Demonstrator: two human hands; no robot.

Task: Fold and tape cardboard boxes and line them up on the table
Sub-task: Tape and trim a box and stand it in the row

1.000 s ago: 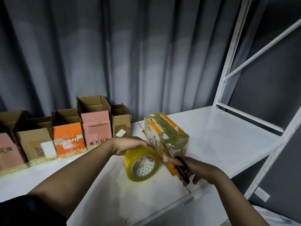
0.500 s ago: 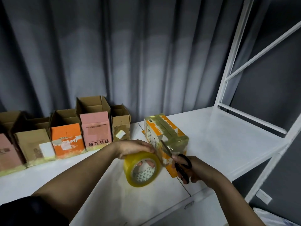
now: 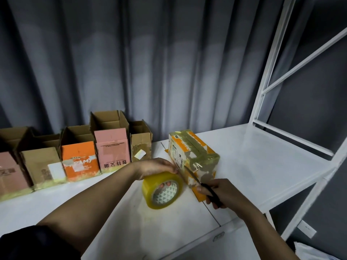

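Five boxes [image 3: 78, 158] are standing lined up at nine o'clock; left hand [image 3: 155, 168] is gripping the tape roll [image 3: 163, 190], right hand [image 3: 223, 192] is holding scissors [image 3: 199, 182], cutting tape at the orange box [image 3: 193, 156], still unplaced.

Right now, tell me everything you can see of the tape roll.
The tape roll is a wide roll of clear yellowish packing tape on a core printed with a white and grey triangle pattern. It stands on edge on the white table, its open face toward the camera, just left of the taped orange box. The left hand grips it from above, with fingertips showing inside the core. The scissors in the right hand point at the spot between roll and box.
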